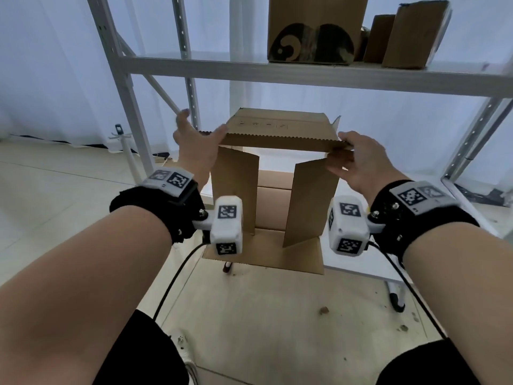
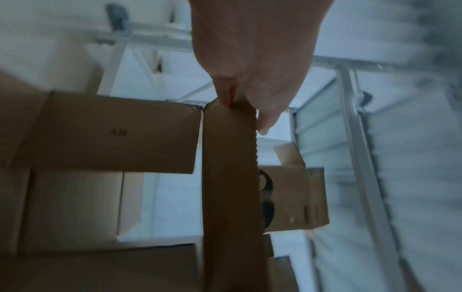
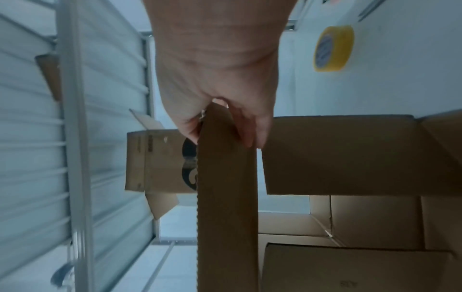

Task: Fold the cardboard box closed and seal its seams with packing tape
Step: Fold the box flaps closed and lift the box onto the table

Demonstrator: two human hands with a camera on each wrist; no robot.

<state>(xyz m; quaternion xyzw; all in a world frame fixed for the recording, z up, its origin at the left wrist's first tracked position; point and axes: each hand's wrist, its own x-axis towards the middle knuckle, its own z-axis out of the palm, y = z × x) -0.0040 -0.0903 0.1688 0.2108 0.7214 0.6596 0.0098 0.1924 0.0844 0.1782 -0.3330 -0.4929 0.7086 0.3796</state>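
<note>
A white room with pale curtains and a grey metal shelving rack [image 1: 277, 73] frames the work; closed cartons sit on its upper shelf, and a white desk [image 1: 361, 269] below carries the open cardboard box [image 1: 263, 245]. The box lies on its side with its mouth toward the person, so its four flaps stand out toward the camera. The top flap [image 1: 280, 134] runs crosswise, its long axis left to right, with its corrugated free edge nearest the person.

The left hand [image 1: 194, 137] pinches the left end of that flap, thumb on its near face and the other fingers [image 2: 262, 126] behind it. The right hand [image 1: 361, 157] grips the right end, fingers [image 3: 250, 136] curled round the edge. Both hands are equally near, one at each corner.

The two side flaps [image 1: 308, 201] hang just below the held flap, angled part-way into the opening, not yet flat. The bottom flap [image 1: 266, 257] lies out on the desk. The held flap must swing downward about its far hinge, and it will probably meet the side flaps first, so these likely need pushing in beforehand.

A yellow roll of packing tape [image 3: 333, 48] lies on the desk, well apart to the right; taping has not begun.
</note>
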